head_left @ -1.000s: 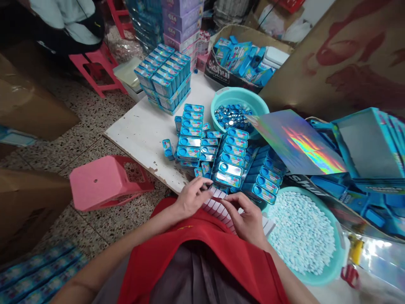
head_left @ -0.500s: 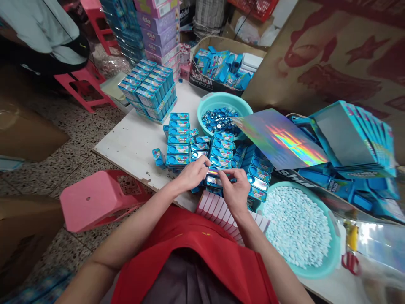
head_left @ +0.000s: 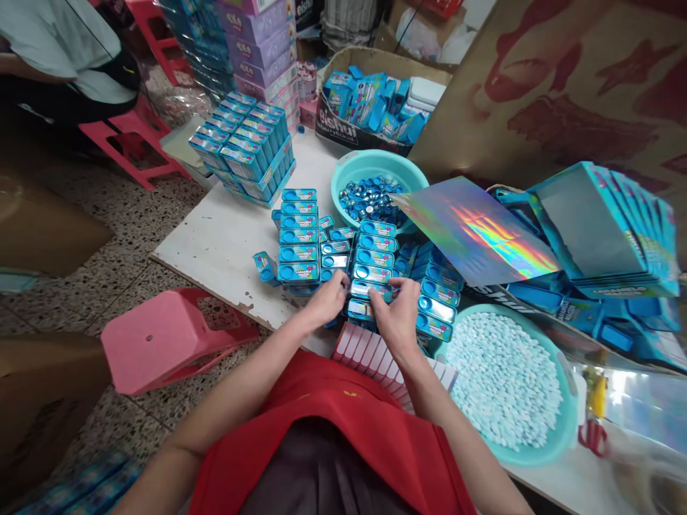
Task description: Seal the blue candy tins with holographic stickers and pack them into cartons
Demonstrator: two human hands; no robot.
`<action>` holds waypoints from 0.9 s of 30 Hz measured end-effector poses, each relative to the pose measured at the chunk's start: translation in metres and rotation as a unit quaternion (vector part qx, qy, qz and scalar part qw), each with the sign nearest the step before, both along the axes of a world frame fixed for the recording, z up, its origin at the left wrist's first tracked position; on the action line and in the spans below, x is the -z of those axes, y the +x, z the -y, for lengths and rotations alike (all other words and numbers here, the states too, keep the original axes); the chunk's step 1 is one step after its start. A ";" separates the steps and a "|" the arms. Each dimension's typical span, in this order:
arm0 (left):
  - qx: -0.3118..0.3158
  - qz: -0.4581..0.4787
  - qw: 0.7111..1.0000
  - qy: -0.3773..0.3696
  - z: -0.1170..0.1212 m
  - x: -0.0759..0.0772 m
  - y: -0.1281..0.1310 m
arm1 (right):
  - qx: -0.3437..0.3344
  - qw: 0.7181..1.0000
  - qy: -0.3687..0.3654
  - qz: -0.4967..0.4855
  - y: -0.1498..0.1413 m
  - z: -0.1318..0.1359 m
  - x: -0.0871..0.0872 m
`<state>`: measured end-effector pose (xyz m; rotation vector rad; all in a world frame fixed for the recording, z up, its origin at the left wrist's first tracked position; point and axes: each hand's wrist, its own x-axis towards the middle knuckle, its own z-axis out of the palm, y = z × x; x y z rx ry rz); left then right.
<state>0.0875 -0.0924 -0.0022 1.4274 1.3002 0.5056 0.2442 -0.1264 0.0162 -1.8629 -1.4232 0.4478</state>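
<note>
My left hand and my right hand meet over the nearest small blue tin at the front of several rows of like tins on the white table. Both hands' fingers are curled and pinch the ends of that tin. A sheet of pink and white labels lies just below my hands at the table edge.
A teal basin of white-blue tablets sits right of my hands; another teal basin of metal lids lies behind the tins. A holographic sheet, stacked blue cartons, a box of packs and a pink stool surround them. A person sits far left.
My hands rose from the label sheet to the front tins and now press closer on one tin. The view shifted slightly forward.
</note>
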 end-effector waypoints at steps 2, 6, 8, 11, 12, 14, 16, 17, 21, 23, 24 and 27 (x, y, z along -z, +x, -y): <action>-0.061 -0.040 0.997 0.012 0.010 0.005 0.001 | 0.004 1.000 -0.013 -0.028 0.001 0.001 -0.001; -0.100 -0.025 0.989 0.107 0.037 0.002 0.009 | -0.011 1.000 -0.009 0.008 -0.001 0.000 -0.001; -0.043 -0.035 0.992 0.111 0.047 -0.001 0.016 | -0.020 0.999 -0.010 0.045 -0.002 -0.003 0.001; 0.006 -0.111 0.991 0.080 0.052 -0.002 0.019 | -0.030 0.997 -0.023 0.070 -0.005 -0.008 0.005; 0.012 -0.143 0.987 0.077 0.052 -0.002 0.017 | -0.034 0.996 -0.028 0.073 -0.006 -0.008 0.004; 0.021 -0.185 0.979 0.082 0.052 -0.002 0.008 | -0.053 0.996 -0.027 0.069 -0.003 -0.006 -0.003; 0.022 -0.181 0.979 0.094 0.056 -0.002 -0.003 | -0.085 0.995 0.004 0.058 0.006 0.005 -0.017; 0.015 -0.166 0.981 0.098 0.060 -0.002 -0.008 | -0.100 0.993 0.033 0.055 0.014 0.014 -0.025; -0.045 -0.145 0.988 0.042 0.080 0.003 -0.021 | -0.072 0.985 0.128 0.094 0.063 0.068 -0.046; -0.048 -0.142 0.989 -0.014 0.083 0.010 -0.019 | 0.003 0.990 0.090 0.106 0.089 0.096 -0.036; -0.043 -0.132 0.990 -0.034 0.083 0.014 -0.016 | 0.042 0.992 0.051 0.106 0.100 0.109 -0.027; -0.022 -0.090 0.994 -0.054 0.077 0.026 -0.007 | 0.101 0.988 -0.100 0.053 0.122 0.137 0.008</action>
